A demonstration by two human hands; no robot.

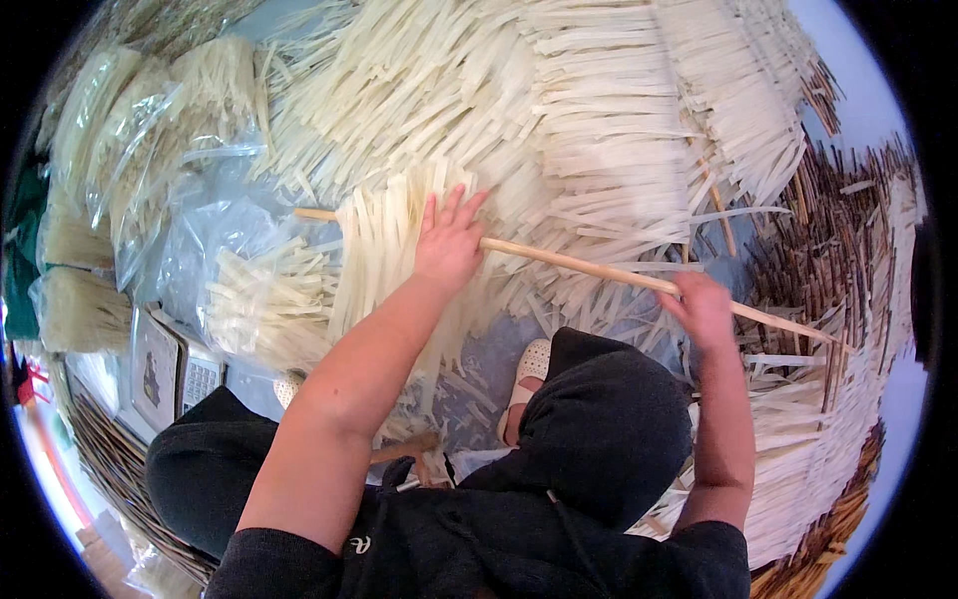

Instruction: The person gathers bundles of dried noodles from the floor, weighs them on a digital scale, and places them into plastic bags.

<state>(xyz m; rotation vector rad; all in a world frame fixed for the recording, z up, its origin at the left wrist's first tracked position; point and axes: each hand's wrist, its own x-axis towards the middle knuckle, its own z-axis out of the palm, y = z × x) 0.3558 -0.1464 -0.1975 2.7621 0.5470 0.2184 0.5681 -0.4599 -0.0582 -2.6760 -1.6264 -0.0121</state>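
Bright, fairly even light, shadows soft and faint; strongest glare at the lower left rim, burnt to white, with small glints on the clear plastic bags [215, 228]. Pale strips [609, 130] close to washed out, dark trousers [621, 429] sunk near black. Fisheye circle with black corners, outer edges bowed, detail softening toward the rim, middle reasonably sharp.
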